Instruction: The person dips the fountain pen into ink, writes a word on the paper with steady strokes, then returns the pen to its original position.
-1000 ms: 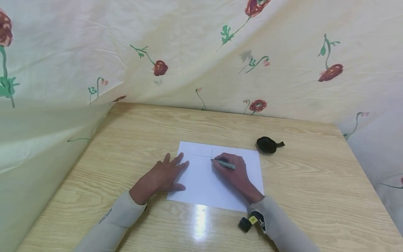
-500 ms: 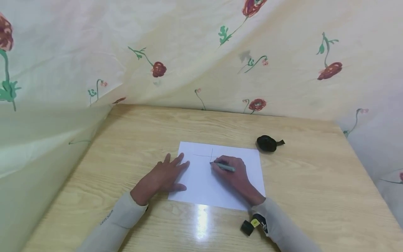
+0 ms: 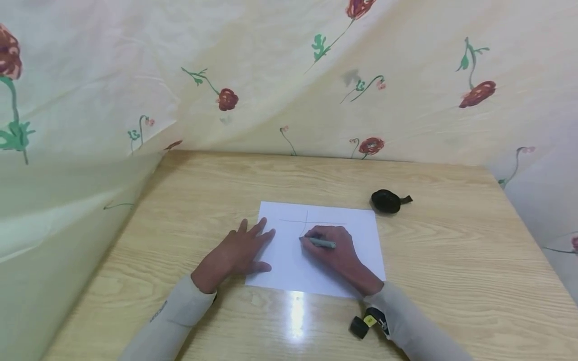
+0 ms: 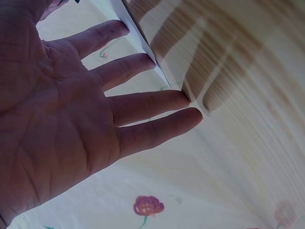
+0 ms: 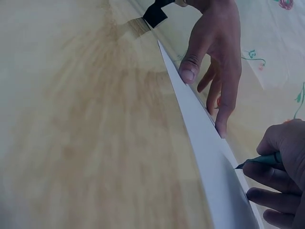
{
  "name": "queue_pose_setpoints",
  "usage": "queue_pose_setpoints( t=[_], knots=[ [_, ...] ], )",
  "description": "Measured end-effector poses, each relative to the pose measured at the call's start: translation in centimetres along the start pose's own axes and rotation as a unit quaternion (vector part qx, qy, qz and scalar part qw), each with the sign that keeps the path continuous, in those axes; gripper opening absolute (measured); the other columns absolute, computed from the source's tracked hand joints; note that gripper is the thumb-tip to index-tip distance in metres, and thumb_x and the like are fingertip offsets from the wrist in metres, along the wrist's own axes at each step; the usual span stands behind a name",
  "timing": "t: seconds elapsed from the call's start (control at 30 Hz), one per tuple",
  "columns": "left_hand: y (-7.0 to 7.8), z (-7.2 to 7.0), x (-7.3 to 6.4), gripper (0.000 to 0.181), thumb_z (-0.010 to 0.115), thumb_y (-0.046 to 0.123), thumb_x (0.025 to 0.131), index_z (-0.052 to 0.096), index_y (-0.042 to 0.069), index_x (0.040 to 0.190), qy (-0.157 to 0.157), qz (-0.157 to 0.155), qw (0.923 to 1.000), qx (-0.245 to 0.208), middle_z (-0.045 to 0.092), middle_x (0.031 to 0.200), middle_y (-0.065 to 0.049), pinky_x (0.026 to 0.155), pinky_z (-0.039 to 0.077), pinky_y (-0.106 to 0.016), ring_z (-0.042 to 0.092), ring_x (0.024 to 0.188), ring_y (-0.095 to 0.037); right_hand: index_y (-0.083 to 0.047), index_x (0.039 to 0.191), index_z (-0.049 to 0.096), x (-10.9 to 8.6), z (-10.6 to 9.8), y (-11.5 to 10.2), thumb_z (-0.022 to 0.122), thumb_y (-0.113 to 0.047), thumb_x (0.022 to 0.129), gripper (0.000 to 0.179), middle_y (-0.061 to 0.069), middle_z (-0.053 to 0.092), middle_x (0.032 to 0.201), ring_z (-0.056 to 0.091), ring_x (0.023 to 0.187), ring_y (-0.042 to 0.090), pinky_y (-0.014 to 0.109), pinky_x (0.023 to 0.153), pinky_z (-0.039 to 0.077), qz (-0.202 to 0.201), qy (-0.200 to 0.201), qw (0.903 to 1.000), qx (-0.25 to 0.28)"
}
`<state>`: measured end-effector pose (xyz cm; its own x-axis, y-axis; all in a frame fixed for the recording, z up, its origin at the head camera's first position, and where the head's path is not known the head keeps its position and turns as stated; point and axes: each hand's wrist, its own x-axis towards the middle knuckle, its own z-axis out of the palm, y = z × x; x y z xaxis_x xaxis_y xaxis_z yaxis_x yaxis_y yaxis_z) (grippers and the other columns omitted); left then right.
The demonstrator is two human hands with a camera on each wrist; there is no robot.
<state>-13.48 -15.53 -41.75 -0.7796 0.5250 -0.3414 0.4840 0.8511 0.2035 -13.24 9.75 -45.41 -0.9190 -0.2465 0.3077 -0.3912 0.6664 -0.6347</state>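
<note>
A white sheet of paper (image 3: 280,271) lies on the wooden table, bearing a thin horizontal line crossed by a vertical one near its top. My right hand (image 3: 336,250) pinches a grey-green pen (image 3: 322,243), its dark tip at the lower end of the vertical line. In the right wrist view the pen (image 5: 262,161) slants out between thumb and fingers. On the sheet's left edge rests my left hand (image 3: 239,250), fingers spread, with thumb and fingertips over the paper. The left wrist view shows that palm (image 4: 62,114) and its straight fingers.
A black round object with a short tab (image 3: 386,201) sits on the table (image 3: 451,240) beyond the paper's upper right corner. Flower-printed cloth (image 3: 271,75) hangs along the back and sides. A black wrist device with a yellow label (image 3: 370,321) is at my right sleeve.
The pen tip has moved down the paper, lengthening the vertical line with a slight bend leftward. My right hand has shifted slightly toward me; my left hand keeps its place on the sheet.
</note>
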Motion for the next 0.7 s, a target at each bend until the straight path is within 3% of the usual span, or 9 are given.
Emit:
queue_pose_setpoints(
  t=[0.33, 0.7],
  knots=[
    [-0.2, -0.4, 0.0, 0.082, 0.070, 0.053, 0.088, 0.040, 0.015, 0.154, 0.004, 0.007, 0.9999, 0.011, 0.026, 0.162, -0.015, 0.099, 0.041, -0.062, 0.027, 0.139, -0.057, -0.019, 0.080, 0.080, -0.1, 0.4, -0.7, 0.076, -0.022, 0.081, 0.006, -0.015, 0.070, 0.068, 0.041, 0.047, -0.005, 0.023, 0.053, 0.046, -0.018, -0.011, 0.9997, 0.009],
    [-0.3, -0.6, 0.1, 0.082, 0.070, 0.053, 0.088, 0.040, 0.015, 0.154, 0.006, 0.006, 0.9997, 0.023, 0.027, 0.162, -0.015, 0.098, 0.042, -0.060, 0.028, 0.139, -0.055, -0.015, 0.083, 0.080, -0.4, 1.3, -1.6, 0.080, -0.017, 0.079, 0.004, -0.008, 0.075, 0.080, 0.063, 0.062, -0.001, 0.024, 0.060, 0.052, -0.062, -0.022, 0.9974, 0.027]
  ],
)
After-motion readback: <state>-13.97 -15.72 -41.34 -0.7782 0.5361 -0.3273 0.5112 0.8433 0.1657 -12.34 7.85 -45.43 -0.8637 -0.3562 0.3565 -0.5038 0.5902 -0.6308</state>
